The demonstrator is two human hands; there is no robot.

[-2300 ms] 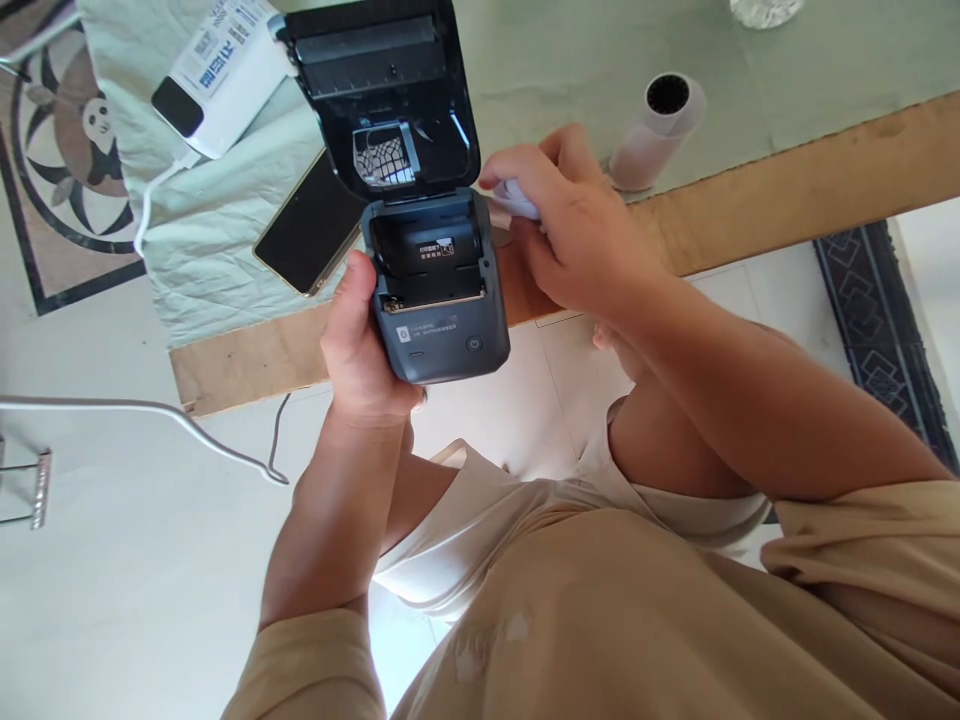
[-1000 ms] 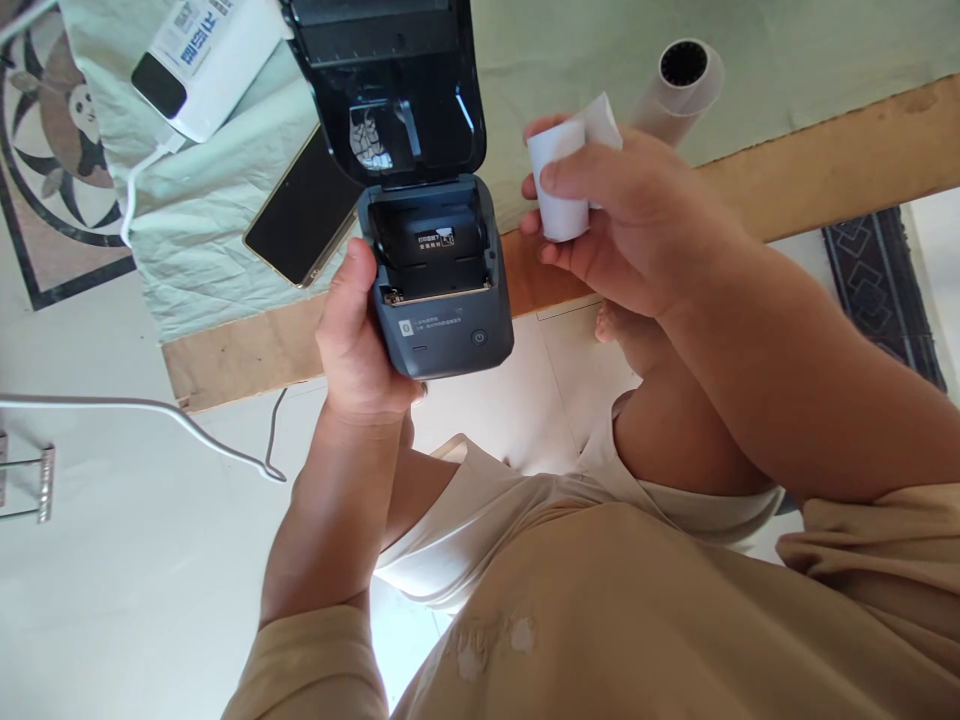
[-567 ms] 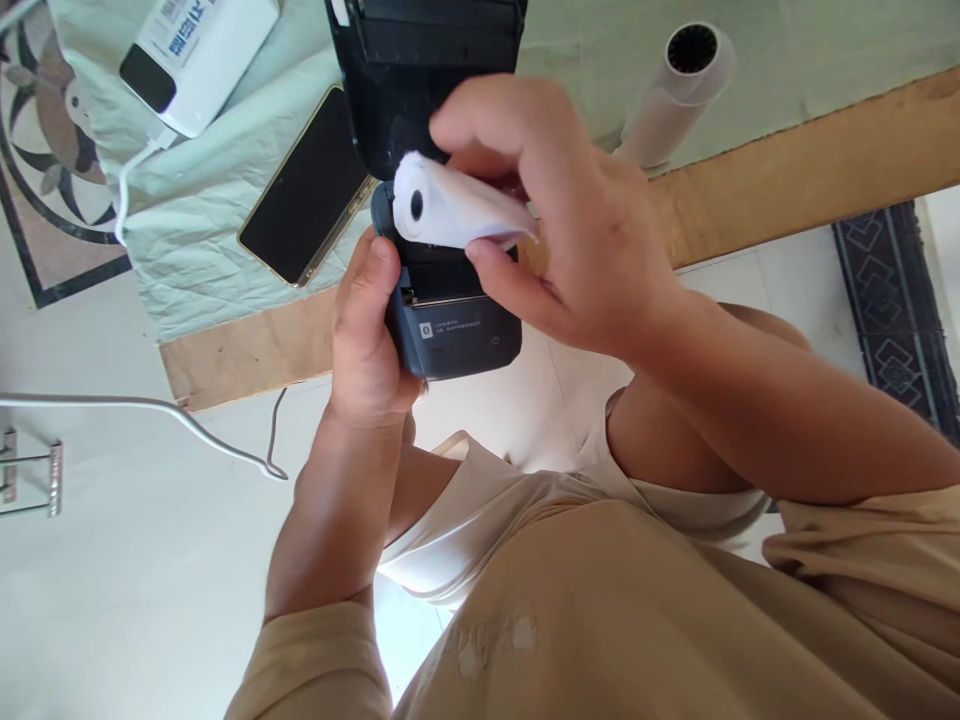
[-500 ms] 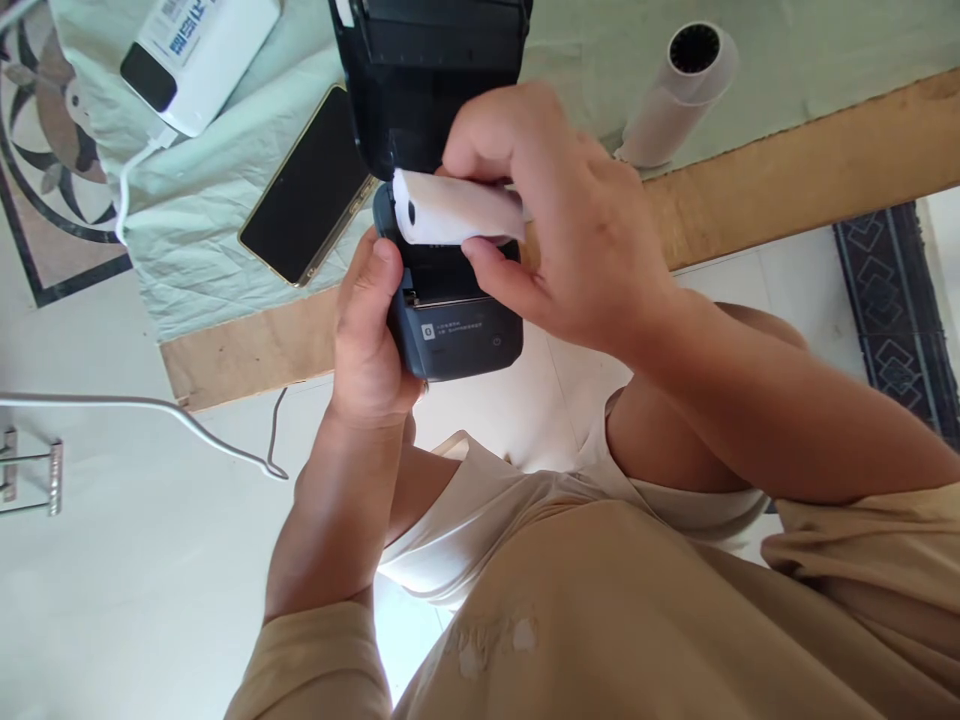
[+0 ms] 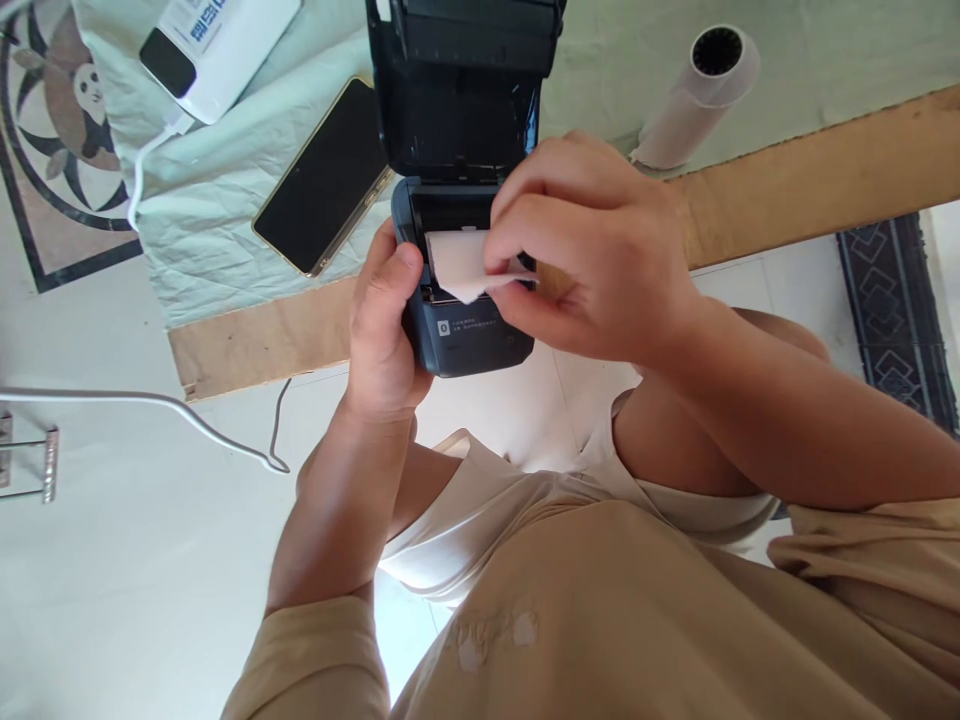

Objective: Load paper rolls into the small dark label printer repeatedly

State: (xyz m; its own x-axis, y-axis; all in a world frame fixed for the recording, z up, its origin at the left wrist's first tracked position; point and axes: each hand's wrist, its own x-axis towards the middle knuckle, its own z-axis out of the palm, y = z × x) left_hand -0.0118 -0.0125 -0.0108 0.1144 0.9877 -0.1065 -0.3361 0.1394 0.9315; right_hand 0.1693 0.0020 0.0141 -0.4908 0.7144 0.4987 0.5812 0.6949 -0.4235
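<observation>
A dark portable label printer [image 5: 480, 345] with its lid [image 5: 461, 110] flipped up is held over the table's edge. My left hand [image 5: 386, 325] grips its left side, thumb along the front rim and the fingers mostly hidden beneath. A white paper roll [image 5: 456, 258] sits in the printer's bay, its loose end hanging toward the front edge. My right hand [image 5: 592, 250] pinches the paper between thumb and fingers, covering the right part of the bay.
On the green cloth [image 5: 195, 230] lie a black-screened phone [image 5: 326, 180] and a white power bank [image 5: 217, 60] with a white cable [image 5: 142, 170]. A pale cylindrical container [image 5: 686, 100] stands at the right. The wooden table edge [image 5: 810, 165] runs in front; a white hose-like cord [image 5: 150, 403] crosses the left.
The paper roll has gone down from above the bay into it. My right hand has shifted to its loose end, which now sticks out toward the front. The lid stays up.
</observation>
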